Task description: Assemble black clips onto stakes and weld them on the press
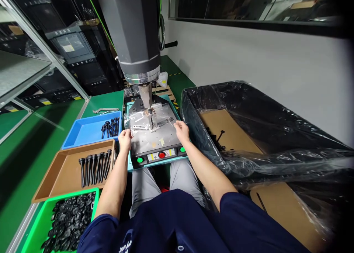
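My left hand is closed at the left edge of the machine's metal base plate, beside a sheet of clear plastic film; what its fingers hold, if anything, is hidden. Over the plate's right side, my right hand pinches, with something thin and pale at its fingertips that I cannot make out. Between the hands stands a metal fixture with a small black part upright in it. The press's metal horn is right above that part.
Left are a blue tray and a brown tray with black stemmed parts, and a green bin of small black pieces. A wrench lies behind. Right stands a box lined with black plastic. Buttons, one red, line the base front.
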`<state>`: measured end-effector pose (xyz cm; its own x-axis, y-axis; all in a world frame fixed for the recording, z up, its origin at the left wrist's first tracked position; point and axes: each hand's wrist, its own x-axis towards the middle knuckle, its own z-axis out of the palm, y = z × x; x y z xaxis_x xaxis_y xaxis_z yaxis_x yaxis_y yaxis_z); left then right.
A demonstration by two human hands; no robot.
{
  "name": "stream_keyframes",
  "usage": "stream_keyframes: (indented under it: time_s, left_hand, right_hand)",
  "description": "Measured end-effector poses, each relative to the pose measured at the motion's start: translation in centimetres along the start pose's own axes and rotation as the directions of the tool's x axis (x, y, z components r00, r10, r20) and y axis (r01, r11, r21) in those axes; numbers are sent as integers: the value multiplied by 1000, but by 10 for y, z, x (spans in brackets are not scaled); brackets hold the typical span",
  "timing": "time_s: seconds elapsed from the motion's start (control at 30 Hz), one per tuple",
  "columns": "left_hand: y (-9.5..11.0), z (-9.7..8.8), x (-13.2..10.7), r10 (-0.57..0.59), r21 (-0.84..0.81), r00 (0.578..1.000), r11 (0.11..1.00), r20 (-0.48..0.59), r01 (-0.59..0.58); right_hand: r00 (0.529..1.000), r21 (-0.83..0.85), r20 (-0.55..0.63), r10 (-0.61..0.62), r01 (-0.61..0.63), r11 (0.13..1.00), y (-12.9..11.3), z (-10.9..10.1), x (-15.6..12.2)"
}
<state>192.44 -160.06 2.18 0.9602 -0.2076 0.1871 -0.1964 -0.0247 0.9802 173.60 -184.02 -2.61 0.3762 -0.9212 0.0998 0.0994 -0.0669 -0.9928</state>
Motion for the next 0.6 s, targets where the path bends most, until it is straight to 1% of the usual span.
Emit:
stream_keyframes:
  time_s: [0.07, 0.1, 0.17, 0.23, 0.27, 0.3, 0.37, 0.4, 0.47, 0.6]
  left_hand:
    - [1, 1, -1, -20, -52, 1000, 998, 16, 21]
    - [2, 2, -1, -29, -75, 999, 997, 23, 30]
    - [3, 2, -1, -40, -107, 999, 993, 27, 42]
    - [4, 2, -2, -49, -129, 998, 990, 28, 52]
    - [4, 2, -3, -53, -138, 998, 989, 28, 57]
    - [5, 1, -3, -58, -145, 998, 987, 28, 62]
    - [6, 0, -5, -72, -159, 997, 984, 26, 75]
    - [7, 0, -5, -80, -165, 996, 983, 26, 83]
    - [9, 0, -7, -98, -175, 995, 979, 33, 103]
    - [13, 2, -11, -129, -185, 990, 973, 52, 137]
  right_hand:
    - [983, -140, 12, -183, 182, 973, -6, 7, 4]
    - [971, -189, 35, -236, 238, 953, -10, 11, 5]
    - [953, -241, 69, -296, 304, 922, -15, 18, 7]
    - [946, -242, 83, -314, 325, 914, -17, 22, 8]
    - [950, -225, 82, -301, 312, 923, -18, 23, 10]
    - [963, -188, 69, -262, 270, 944, -17, 23, 11]
    - [991, -77, 27, -131, 133, 988, -14, 24, 15]
    - [998, -19, 11, -61, 61, 998, -12, 24, 17]
    - [999, 66, -2, 41, -41, 997, -9, 25, 21]
    - [989, 138, 27, 146, -148, 979, -8, 27, 26]
